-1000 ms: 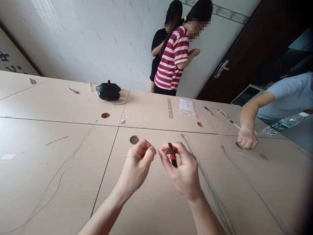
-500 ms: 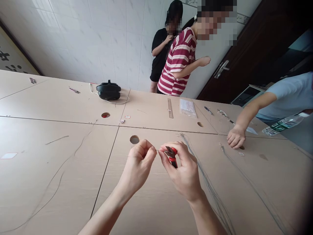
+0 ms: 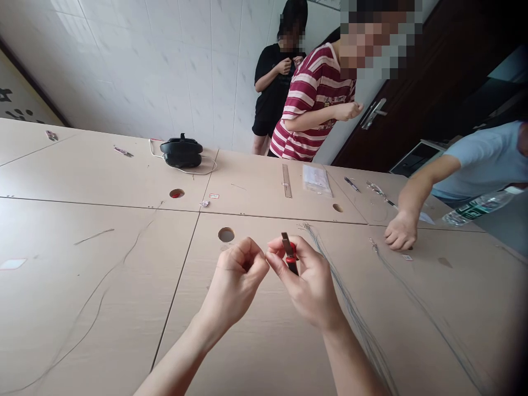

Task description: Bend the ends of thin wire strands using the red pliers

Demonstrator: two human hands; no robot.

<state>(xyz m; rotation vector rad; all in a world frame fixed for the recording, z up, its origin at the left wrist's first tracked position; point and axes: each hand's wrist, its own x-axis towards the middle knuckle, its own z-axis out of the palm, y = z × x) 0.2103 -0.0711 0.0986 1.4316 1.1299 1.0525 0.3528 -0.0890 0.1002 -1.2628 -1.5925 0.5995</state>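
My left hand [image 3: 241,275] is closed in a pinch over the table, and a thin wire runs from it leftward over the surface. Touching its fingertips is my right hand [image 3: 309,280], which holds red-handled pliers [image 3: 291,256] in its palm, jaws pointing up. The thumb and forefinger of my right hand pinch together at the same spot; what lies between them is too small to make out. Just right of my right hand lies a bundle of thin grey wires [image 3: 350,308].
A second wire bundle [image 3: 416,297] lies farther right, near another person's hand [image 3: 401,231]. Behind are a black case [image 3: 181,152], a ruler [image 3: 286,181], a plastic packet [image 3: 317,180] and a bottle [image 3: 478,207]. Two people stand by the wall. The table [image 3: 103,341] has round holes.
My hands have come together at the fingertips, hiding the short piece of wire between them. The pliers have turned more upright. The person in stripes has shifted right.
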